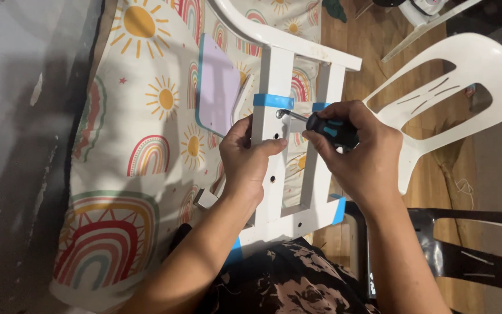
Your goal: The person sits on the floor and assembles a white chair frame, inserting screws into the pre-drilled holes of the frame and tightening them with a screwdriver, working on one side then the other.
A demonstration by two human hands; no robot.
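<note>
A home interior was shown, most likely a bedroom or living room. A bed or mattress covered in a sheet (146, 116) printed with rainbows and suns was seen from 9 to 12 o'clock. Wooden plank flooring (373, 40) was visible at 1 o'clock. A white plastic chair (466, 75) was placed at 2 o'clock, a black one (472, 256) at 4 o'clock.

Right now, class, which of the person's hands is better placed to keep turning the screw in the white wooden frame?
Right. The right hand already grips the black-and-blue-handled screwdriver, its tip at the screw. The left hand steadies the white wooden frame.
</note>
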